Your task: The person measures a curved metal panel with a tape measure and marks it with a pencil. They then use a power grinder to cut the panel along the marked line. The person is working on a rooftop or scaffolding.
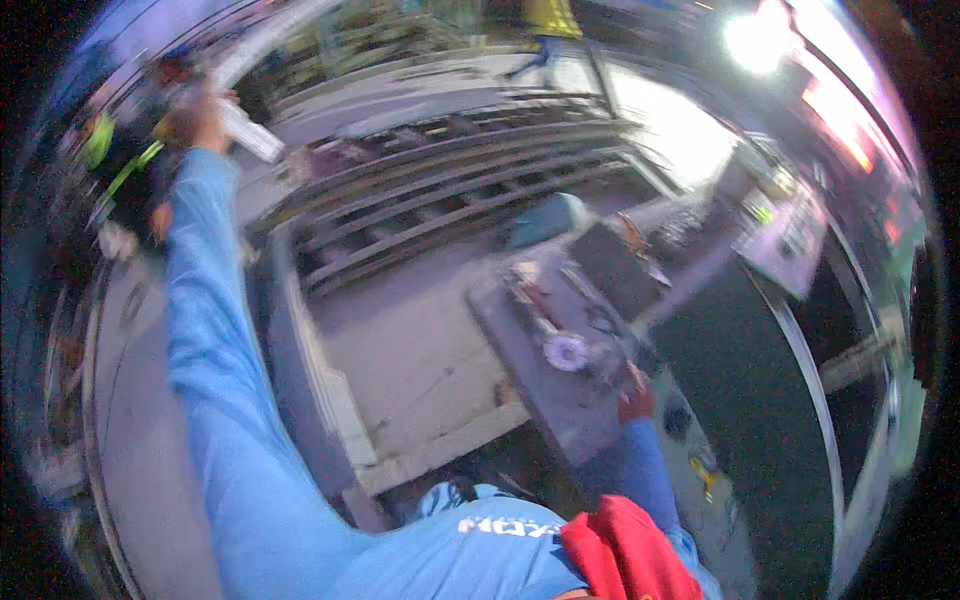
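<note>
Head view, left hand [204, 122]: stretched far out, up at a pale bar [254, 137]; blurred, can't tell if the grip holds it!
Right hand [637, 394]: down at the grey table [582, 412], grip unreadable too.
Disc tool [566, 351]: lying on that table, near the right hand.

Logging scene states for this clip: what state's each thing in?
Left hand: extended forward-left; grip too blurred to tell.
Right hand: by the dark board; grip unclear.
Disc-ended tool: lying on the board; can't tell if spinning.
Red cloth: rumpled, over the blue shirt.
Bright light: lit.
Person in yellow: upright.
</note>
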